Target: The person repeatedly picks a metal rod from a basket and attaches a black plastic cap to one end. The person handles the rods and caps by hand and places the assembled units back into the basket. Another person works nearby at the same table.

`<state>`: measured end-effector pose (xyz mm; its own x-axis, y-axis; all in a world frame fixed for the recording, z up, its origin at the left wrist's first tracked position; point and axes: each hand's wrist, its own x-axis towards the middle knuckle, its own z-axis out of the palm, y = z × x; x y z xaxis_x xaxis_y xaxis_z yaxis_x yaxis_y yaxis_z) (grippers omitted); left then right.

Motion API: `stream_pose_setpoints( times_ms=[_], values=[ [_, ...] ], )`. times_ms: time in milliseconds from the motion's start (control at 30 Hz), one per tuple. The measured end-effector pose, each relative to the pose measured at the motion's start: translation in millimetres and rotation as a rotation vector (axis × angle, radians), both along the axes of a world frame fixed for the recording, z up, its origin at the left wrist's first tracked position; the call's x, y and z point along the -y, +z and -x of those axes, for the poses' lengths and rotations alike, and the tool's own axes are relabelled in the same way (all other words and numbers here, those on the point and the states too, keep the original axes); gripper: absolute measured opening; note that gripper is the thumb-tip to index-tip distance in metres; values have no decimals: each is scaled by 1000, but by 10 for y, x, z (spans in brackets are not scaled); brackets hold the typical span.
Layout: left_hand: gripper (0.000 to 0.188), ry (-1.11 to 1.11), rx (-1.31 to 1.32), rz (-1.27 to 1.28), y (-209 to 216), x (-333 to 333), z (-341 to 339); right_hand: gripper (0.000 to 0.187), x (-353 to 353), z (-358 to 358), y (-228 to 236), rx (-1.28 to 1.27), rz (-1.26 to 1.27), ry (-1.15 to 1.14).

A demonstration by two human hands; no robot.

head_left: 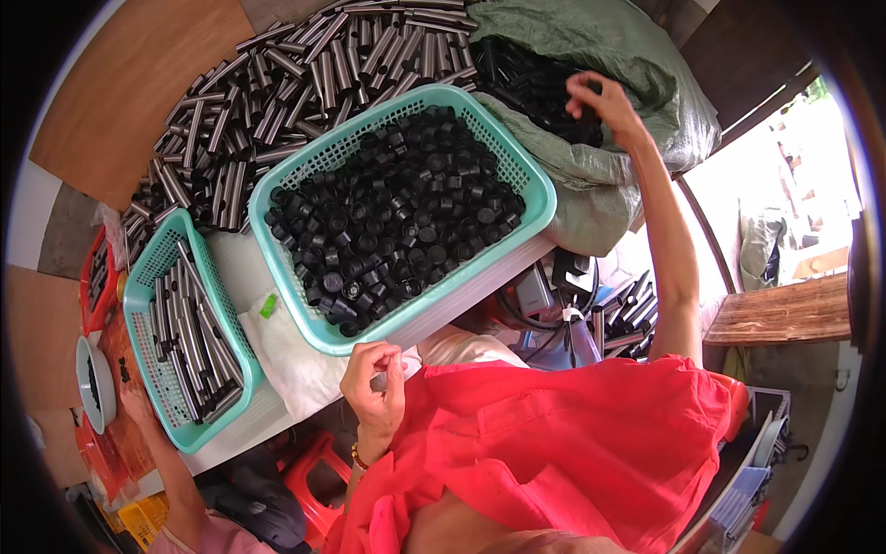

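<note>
- At far left, another person's bare forearm [173, 462] reaches past a round white bowl [96, 383].
- Next, on the white counter [235, 268], a narrow turquoise perforated plastic basket [140, 332] holds shiny steel tubes [189, 323]; more lie heaped behind.
- In the middle, a large turquoise perforated plastic basket [538, 185] is well filled with small round black caps [397, 222].
- Just beside its near edge, the left hand [377, 388] is curled narrow, thumb toward fingers; something small and greyish shows there, but I can't tell what.
- At right, the right hand [600, 102], loosely bent and blurred, hangs over loose black pieces [526, 78] in an open green woven sack [637, 69]; whether it holds anything, I can't tell.
- I'd judge this a reach at the sack; picking there calls for spread fingers.
</note>
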<state>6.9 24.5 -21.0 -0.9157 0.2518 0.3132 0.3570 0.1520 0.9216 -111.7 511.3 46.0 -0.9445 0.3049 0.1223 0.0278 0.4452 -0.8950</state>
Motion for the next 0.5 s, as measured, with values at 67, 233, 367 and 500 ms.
stream_pose_setpoints(
  times_ms=[67, 233, 367, 500],
  values=[
    [9, 16, 3, -18, -3, 20, -6, 34, 226, 71, 302, -95, 41, -46],
    [8, 38, 16, -42, 30, 90, 11, 36, 706, 151, 601, -320, 74, -64],
    [6, 17, 35, -49, 60, 171, 61, 24, 967, 172, 647, -716, -109, -169],
    [5, 78, 53, -84, 95, 249, 62, 28, 1447, 122, 766, -724, 155, -120]
  ],
)
